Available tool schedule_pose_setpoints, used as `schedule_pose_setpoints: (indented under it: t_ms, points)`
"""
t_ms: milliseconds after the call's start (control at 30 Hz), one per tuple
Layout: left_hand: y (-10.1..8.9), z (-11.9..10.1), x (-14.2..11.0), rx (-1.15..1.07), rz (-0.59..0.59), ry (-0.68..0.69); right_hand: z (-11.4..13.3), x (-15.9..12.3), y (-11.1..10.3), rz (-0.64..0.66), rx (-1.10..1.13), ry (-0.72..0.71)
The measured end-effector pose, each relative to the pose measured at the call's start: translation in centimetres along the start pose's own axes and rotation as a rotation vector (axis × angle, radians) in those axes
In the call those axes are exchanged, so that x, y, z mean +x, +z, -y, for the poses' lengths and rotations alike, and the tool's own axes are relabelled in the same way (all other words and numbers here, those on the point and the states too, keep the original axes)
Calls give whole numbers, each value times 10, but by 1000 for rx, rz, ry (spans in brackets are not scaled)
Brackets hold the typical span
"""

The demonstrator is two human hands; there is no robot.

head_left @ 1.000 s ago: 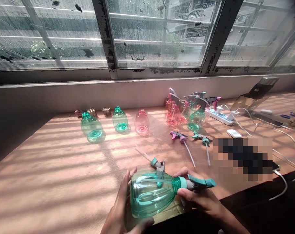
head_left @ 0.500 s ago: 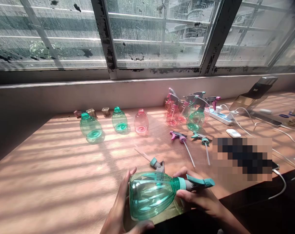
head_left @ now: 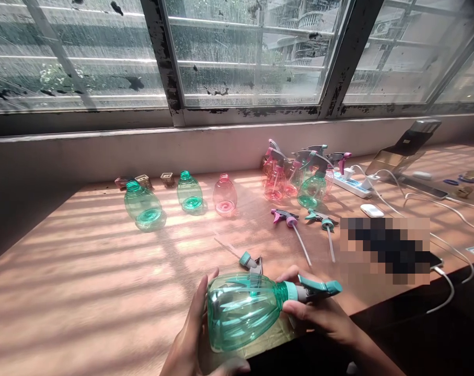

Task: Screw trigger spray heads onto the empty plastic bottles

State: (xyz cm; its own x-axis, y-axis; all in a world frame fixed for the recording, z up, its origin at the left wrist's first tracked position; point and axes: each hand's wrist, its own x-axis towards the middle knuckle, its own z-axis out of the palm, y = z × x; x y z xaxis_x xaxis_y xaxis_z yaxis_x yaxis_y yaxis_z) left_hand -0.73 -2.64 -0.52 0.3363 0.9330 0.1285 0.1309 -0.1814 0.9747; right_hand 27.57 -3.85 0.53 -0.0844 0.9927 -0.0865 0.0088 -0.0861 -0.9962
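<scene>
A clear green spray bottle lies sideways in the air at the table's front edge, its teal-and-grey trigger head pointing right. Around the bottle's base curls my left hand. At the neck, my right hand grips the teal collar between thumb and fingers. Just behind the bottle, a loose teal and grey spray head rests on the wood, partly hidden by it. Farther right lie a pink spray head and another teal spray head, both with tubes attached.
Two open green bottles and a pink bottle stand toward the back left. Several bottles with spray heads cluster near the wall. A power strip, white cables and a blurred dark phone occupy the right side of the table.
The view has shifted slightly, so the table's contents appear a little farther left and up. Both hands keep their grip on the spray bottle.
</scene>
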Motion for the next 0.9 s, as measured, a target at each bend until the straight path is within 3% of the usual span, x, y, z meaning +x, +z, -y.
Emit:
schedule_pose_setpoints:
  t_ms: [200, 333, 600, 900]
  points:
    - [-1, 6, 8, -77, -19, -64, -5, -1, 2, -63, 129, 113]
    - [5, 1, 5, -166, -18, -29, -7, -2, 2, -79, 127, 141]
    - [4, -13, 0, -53, -61, -68, 7, 0, 0, 58, 100, 34]
    - [11, -2, 2, -31, -83, 51, -13, -1, -1, -69, 155, 113]
